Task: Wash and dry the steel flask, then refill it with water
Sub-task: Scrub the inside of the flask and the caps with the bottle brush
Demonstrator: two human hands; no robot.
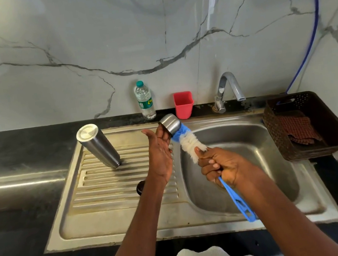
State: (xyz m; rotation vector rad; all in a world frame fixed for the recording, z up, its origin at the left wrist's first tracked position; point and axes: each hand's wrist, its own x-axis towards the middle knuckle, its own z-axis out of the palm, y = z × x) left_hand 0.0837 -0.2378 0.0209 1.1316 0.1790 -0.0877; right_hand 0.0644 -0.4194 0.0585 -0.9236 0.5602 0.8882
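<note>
Head view: your left hand holds the steel cap at the fingertips only, palm otherwise spread, above the seam between the drainboard and the basin. Your right hand is fisted round the blue brush where bristles meet handle; the bristle head is pushed into the cap's mouth.

Risks from here:
- The fingertip hold is light. A hard push or twist of the brush could lever the cap out, and it would likely drop into the basin or roll along the drainboard.
- Wet steel is slick, so slip risk rises if soap or water is on it; whether it is wet now, you cannot tell.
- The flask stands mouth-down near the drainboard's back left corner, tall on a ribbed surface. A knock from your left forearm could tip it.
- A small dark round item lies on the drainboard just beside your left wrist, partly hidden; an elbow could sweep it off.

Flask: plain brushed steel cylinder, flat base up, no visible dents. Drops or soap on it are not readable.

The tap, at the back edge of the sink, shows no visible stream.
</note>
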